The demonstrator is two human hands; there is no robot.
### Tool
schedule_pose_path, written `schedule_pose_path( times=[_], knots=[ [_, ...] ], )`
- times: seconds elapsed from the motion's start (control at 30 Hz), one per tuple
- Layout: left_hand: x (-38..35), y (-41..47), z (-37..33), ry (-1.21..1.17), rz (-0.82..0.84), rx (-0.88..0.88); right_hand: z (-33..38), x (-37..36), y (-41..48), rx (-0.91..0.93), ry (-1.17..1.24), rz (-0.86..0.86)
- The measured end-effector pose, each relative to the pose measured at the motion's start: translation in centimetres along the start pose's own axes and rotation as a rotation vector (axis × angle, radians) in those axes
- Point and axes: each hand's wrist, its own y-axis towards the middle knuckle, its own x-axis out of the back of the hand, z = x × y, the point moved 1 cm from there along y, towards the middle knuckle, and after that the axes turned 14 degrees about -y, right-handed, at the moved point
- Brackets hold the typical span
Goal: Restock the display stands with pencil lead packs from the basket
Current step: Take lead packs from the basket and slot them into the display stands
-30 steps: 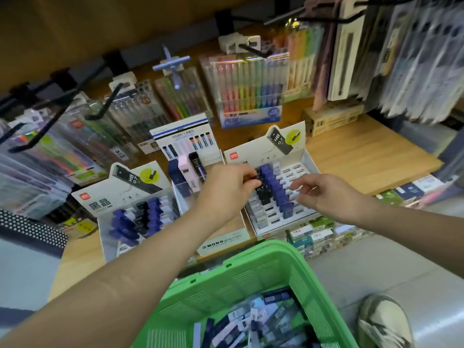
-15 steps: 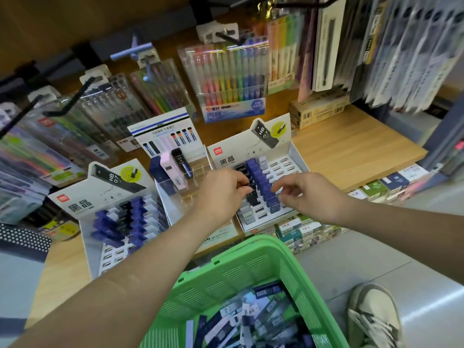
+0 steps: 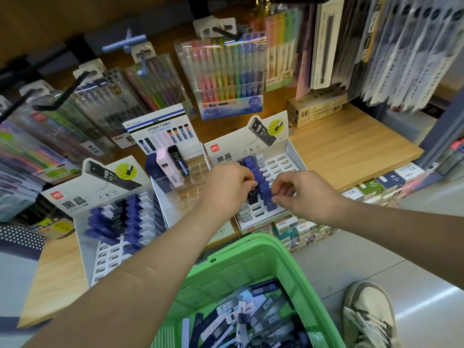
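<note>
At the left we see the left display stand (image 3: 105, 262) on the wooden shelf (image 3: 351, 151). Its upper slots hold rows of blue and dark lead packs (image 3: 130, 217), and the lower slots show only white card. Just beside it, in the middle, stands a clear stand (image 3: 193, 169) with three packs upright at its back left corner: one dark blue, one pale pink, one black.

Next comes the right display stand (image 3: 283, 164), where both hands work. One row of blue packs runs down its middle. The left hand (image 3: 226, 187) has its fingers curled at this row and grips the top of a dark pack (image 3: 252, 194) marked HB 0.7. The right hand (image 3: 301, 194) pinches a blue pack (image 3: 270, 200) between thumb and forefinger, low in the same row; its other fingers are loosely bent.

Below the hands, near us, is the green basket (image 3: 251, 249), and many loose packs lie in a heap in its bottom. Small boxes (image 3: 301, 232) are stacked under the shelf edge. At the far right a shoe (image 3: 369, 315) stands on the floor.
</note>
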Motion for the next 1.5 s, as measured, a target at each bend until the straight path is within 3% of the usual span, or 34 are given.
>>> schedule_pose_path(
  times=[0.33, 0.47, 0.63, 0.73, 0.87, 0.93, 1.13, 1.33, 1.5],
  knots=[
    [0.4, -0.6, -0.2, 0.03, 0.153, 0.052, 1.6, 1.3, 0.4, -0.055, 0.031, -0.05],
    [2.1, -2.5, -0.5, -0.065, -0.046, 0.065, 2.6, 2.1, -0.2, -0.019, 0.047, 0.011],
    [3.5, -10.4, 1.1, -0.246, -0.207, 0.124, 4.3, 1.8, -2.3, 0.073, -0.002, 0.279],
    [1.1, -15.4, 3.8, -0.255, -0.07, 0.292, 4.9, -0.5, -4.5, 0.139, -0.246, 0.513],
    [-4.2, -21.3, 8.9, -0.099, 0.358, 0.476, 4.6, -6.0, -7.3, 0.166, -0.403, 0.751],
    [-6.9, -24.5, 11.1, -0.05, 0.503, 0.539, 4.0, -9.4, -8.1, 0.146, -0.432, 0.804],
    [-11.9, -30.7, 15.4, 0.01, 0.703, 0.632, 0.1, -20.1, -10.0, 0.04, -0.497, 0.886],
    [-14.3, -32.5, 16.2, -0.014, 0.698, 0.749, -2.2, -25.7, -12.1, 0.013, -0.67, 1.025],
    [-14.3, -31.9, 17.4, 0.028, 0.574, 0.898, -1.7, -27.6, -12.6, 0.092, -0.879, 0.963]
  ],
)
